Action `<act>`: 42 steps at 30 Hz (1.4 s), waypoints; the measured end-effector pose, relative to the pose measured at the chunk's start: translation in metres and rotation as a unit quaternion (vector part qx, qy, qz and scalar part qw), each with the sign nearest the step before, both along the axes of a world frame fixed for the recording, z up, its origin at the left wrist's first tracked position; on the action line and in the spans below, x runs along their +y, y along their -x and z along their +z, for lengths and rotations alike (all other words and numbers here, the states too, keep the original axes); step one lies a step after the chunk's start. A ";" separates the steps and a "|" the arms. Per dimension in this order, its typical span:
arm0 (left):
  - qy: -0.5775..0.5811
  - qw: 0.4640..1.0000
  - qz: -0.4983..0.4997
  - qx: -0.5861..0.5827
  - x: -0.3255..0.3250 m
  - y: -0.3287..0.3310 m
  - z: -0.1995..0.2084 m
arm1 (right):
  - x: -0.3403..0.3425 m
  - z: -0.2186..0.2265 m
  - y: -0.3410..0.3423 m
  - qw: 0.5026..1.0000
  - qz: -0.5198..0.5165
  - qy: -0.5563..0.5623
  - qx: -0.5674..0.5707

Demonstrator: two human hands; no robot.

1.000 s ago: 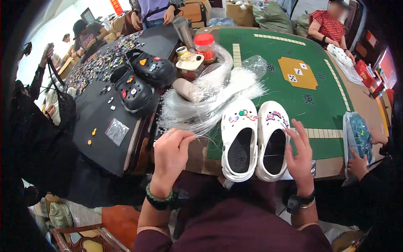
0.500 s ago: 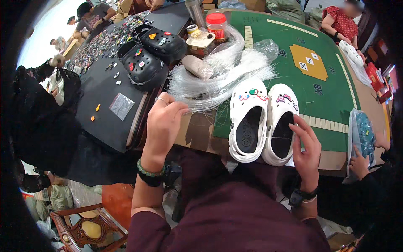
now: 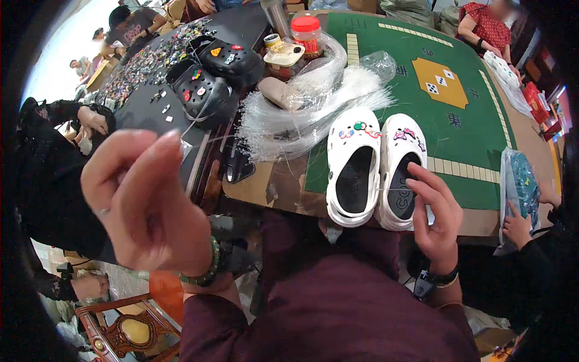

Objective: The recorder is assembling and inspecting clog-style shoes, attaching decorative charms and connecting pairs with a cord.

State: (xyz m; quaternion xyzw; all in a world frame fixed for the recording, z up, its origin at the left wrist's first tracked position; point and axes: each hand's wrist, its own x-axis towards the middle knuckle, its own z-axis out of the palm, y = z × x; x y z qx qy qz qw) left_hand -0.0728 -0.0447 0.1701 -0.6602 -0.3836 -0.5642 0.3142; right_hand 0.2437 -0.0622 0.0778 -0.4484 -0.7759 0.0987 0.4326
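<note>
Two white clogs [image 3: 345, 187] with colourful charms on their toes stand side by side at the table's near edge. A thin clear plastic strand [image 3: 395, 189] crosses the opening of the right clog [image 3: 389, 211] and runs to the bent fingers of my right hand [image 3: 437, 211], which closes on it beside the shoe. Raised close to the camera at the left, my left hand [image 3: 148, 205] has thumb and forefinger pinched together. Another length of thin strand trails from its fingertips toward the bundle of clear strands [image 3: 265, 130] lying beyond the clogs.
Black clogs with charms [image 3: 199, 90] and many small loose pieces [image 3: 139, 69] lie on the dark table at left. A red-lidded jar [image 3: 306, 36] stands behind the bundle. At right, another person's hand [image 3: 517, 226] holds a bagged blue item [image 3: 523, 187]. A phone [image 3: 240, 164] rests near the edge.
My left hand has moved left and up toward the camera, away from the strand bundle, uncovering a phone. The right hand stays by the clogs, its fingers a little more bent.
</note>
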 end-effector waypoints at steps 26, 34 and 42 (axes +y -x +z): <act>0.411 0.824 -0.389 -0.010 -0.015 -0.064 -0.069 | -0.007 0.012 0.022 0.950 0.192 0.217 0.117; 0.447 0.842 -0.297 0.043 -0.007 -0.050 -0.076 | -0.001 0.007 -0.003 0.977 0.108 0.180 -0.038; 0.433 0.864 -0.253 0.036 -0.007 -0.019 -0.074 | -0.023 0.027 -0.056 0.926 0.137 0.320 0.145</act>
